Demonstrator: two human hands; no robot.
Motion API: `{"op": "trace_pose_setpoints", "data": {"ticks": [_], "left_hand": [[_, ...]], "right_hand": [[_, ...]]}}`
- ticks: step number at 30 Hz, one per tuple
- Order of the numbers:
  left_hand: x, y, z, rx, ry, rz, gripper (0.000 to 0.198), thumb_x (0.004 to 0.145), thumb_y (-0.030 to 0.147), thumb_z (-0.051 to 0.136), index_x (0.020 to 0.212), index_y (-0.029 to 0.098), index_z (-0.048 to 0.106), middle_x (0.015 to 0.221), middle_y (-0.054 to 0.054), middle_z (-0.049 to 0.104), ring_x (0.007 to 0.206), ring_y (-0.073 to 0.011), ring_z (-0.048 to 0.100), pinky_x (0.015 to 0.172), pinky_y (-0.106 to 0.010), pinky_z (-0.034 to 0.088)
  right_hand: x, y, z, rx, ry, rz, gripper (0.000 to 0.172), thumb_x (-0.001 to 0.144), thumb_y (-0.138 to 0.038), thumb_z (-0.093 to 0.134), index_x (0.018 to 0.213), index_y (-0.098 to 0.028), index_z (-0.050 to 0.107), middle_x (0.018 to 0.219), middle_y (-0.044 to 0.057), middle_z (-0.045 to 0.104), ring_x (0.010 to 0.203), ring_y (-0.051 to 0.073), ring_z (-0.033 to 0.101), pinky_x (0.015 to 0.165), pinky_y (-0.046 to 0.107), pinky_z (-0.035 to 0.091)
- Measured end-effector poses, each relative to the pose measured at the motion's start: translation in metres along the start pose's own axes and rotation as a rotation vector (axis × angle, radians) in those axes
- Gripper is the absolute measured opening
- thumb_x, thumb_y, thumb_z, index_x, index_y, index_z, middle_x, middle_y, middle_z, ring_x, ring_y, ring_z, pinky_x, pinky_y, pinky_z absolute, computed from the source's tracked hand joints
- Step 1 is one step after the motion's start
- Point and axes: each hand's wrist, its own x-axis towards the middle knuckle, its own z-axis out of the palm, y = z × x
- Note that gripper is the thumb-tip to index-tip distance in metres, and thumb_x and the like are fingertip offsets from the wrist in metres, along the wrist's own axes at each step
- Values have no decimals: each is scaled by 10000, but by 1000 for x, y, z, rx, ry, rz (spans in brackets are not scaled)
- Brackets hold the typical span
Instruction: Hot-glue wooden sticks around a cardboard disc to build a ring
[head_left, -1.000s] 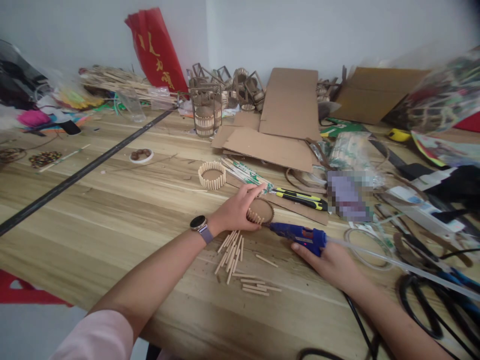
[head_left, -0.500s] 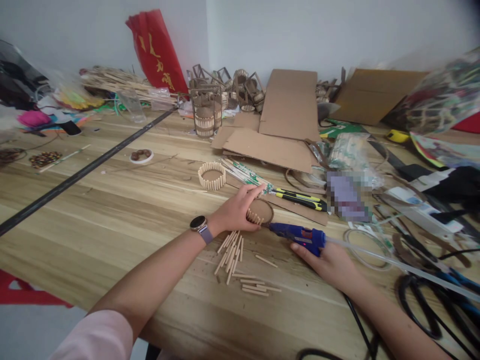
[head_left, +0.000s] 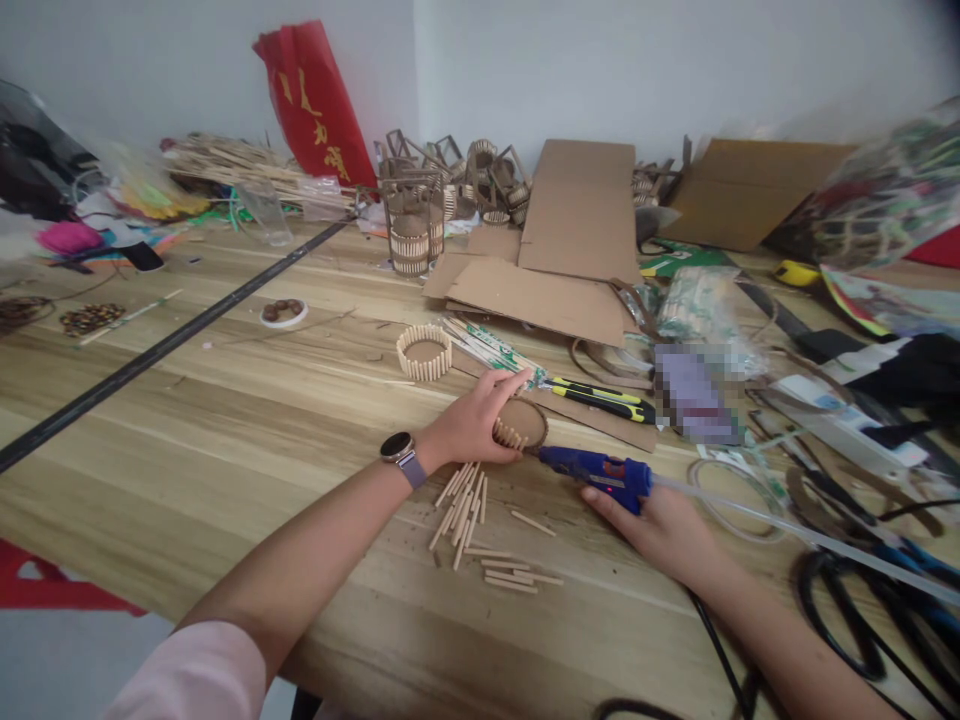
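My left hand (head_left: 474,418), with a watch on its wrist, grips a small round brown basket base (head_left: 527,421) at its left side. Short wooden sticks line part of the base's inner edge, and my fingers hide some of them. In my right hand (head_left: 664,525) is a blue hot glue gun (head_left: 596,472), its nozzle at the near right rim of the base. A long clear glue stick (head_left: 795,532) runs out of the gun's back. Below my left hand lies a loose pile of short wooden sticks (head_left: 463,510).
A finished-looking stick ring (head_left: 424,354) stands behind my left hand. Nearby lie a yellow-and-black utility knife (head_left: 600,398), packaged sticks (head_left: 495,352) and cardboard (head_left: 536,300). Several small baskets (head_left: 411,235) stand at the back. Black cables (head_left: 832,620) lie at the right.
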Motion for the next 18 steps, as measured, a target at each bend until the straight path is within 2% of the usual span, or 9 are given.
{"op": "trace_pose_setpoints", "data": {"ticks": [4,6,8,11,14,16,18], "left_hand": [[-1,-1,1,12,1,-3,1117,612,272,817,1501,257,141,1401,-142,338,1319,-345,387,1100,-499,365],[-1,-1,1,22,-1,-4,1116,609,271,819,1501,237,148,1403,-148,337,1325,-341,381,1103,-485,365],[-1,0,0,25,-5,-9,1116,608,272,823,1500,229,153,1406,-152,335,1327,-340,379,1102,-479,369],[0,0,0,19,-11,-16,1122,607,283,832,1500,238,154,1408,-148,335,1325,-344,381,1095,-481,377],[0,0,0,9,-14,-16,1122,608,282,833,1500,245,154,1410,-143,333,1326,-346,378,1093,-478,381],[0,0,0,2,-17,-21,1120,608,279,830,1499,252,153,1413,-139,325,1325,-344,380,1091,-479,384],[0,-1,0,-2,-18,-24,1120,606,278,828,1499,255,152,1413,-135,322,1325,-344,379,1092,-484,382]], "right_hand": [[0,2,1,46,33,50,383,785,-548,483,726,-234,694,580,37,671,575,241,640,531,317,492],[2,7,0,100,112,113,359,735,-561,540,721,-235,689,613,41,681,608,247,645,562,328,502],[4,12,-2,190,182,207,355,695,-577,602,648,-228,651,567,34,646,560,223,610,535,318,486],[9,18,-7,527,210,346,409,702,-610,640,611,-214,591,475,-6,542,442,147,497,432,266,416],[13,23,-16,876,165,483,373,696,-569,684,750,-203,635,583,15,629,475,144,552,449,266,472],[14,28,-25,876,104,508,332,729,-527,662,814,-206,666,688,64,704,568,194,645,534,318,545],[13,35,-37,635,120,341,308,810,-502,574,803,-216,688,704,89,728,618,239,687,565,349,558]]}}
